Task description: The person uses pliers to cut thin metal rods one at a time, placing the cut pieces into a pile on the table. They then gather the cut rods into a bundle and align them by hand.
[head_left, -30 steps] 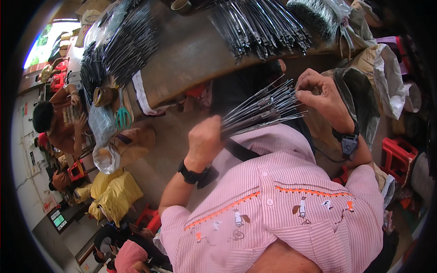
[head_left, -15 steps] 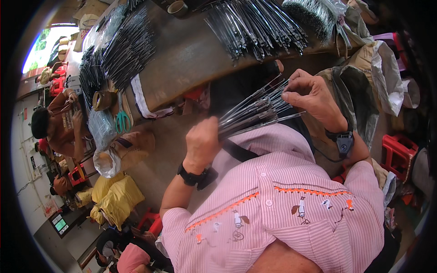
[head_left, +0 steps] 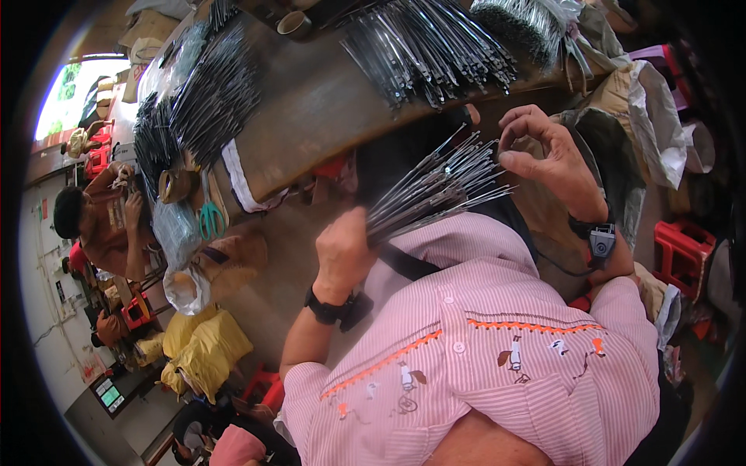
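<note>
A fanned bundle of thin dark metal rods (head_left: 435,190), some with small bright tips, is gripped at one end by my left hand (head_left: 344,247), held above my lap. Its fingers are wrapped round the rods. At the spread tips, my right hand (head_left: 550,159) is raised with thumb and forefinger curved and a gap between them. No rod shows between those fingers. Beyond, on the brown table (head_left: 311,109), lies a wide pile of similar rods (head_left: 427,50). Another large heap of dark rods (head_left: 214,97) sits at the table's left.
Teal-handled scissors (head_left: 211,220) and a tape roll (head_left: 177,186) are at the table's left end. A round cup-like container (head_left: 295,25) stands at the back. Sacks (head_left: 645,132) and a red stool (head_left: 684,256) are at right. A co-worker (head_left: 109,221) sits at left.
My right thumb and forefinger have parted from a pinch, and that hand has moved slightly right, off the rod tips. My left hand still grips the bundle, whose tips now point more upward.
</note>
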The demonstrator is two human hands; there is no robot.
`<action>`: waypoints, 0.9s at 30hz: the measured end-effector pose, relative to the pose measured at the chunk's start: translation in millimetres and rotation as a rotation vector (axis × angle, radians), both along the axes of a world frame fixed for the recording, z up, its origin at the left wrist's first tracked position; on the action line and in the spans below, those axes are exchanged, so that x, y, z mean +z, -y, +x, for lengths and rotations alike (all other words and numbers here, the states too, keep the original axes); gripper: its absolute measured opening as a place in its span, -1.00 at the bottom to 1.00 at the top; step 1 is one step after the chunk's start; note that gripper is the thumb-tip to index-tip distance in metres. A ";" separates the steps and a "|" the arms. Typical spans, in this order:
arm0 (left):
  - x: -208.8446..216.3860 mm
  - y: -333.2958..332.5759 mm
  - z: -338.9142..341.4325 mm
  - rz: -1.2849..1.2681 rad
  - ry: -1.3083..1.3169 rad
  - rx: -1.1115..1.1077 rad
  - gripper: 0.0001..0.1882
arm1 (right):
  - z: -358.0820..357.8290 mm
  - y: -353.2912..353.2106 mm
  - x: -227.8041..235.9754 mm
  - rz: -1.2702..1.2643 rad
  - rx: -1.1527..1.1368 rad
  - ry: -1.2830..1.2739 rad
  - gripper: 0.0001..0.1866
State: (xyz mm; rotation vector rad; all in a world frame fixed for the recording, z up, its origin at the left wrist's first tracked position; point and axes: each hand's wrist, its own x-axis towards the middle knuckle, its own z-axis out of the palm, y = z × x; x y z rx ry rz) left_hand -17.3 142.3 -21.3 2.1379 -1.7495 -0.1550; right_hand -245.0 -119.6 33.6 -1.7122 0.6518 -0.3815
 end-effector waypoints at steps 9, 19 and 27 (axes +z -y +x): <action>-1.6 1.0 -1.2 -0.040 0.041 0.002 -0.40 | 7.4 -10.0 -6.7 -0.069 0.087 0.031 -0.74; 0.5 2.1 -3.7 -0.032 0.006 0.013 -0.46 | 0.6 -4.5 0.3 -0.210 -0.021 0.048 -0.86; -1.2 5.1 -3.9 -0.058 0.005 -0.002 -0.47 | -7.5 -7.5 6.9 -0.251 0.032 -0.013 -0.81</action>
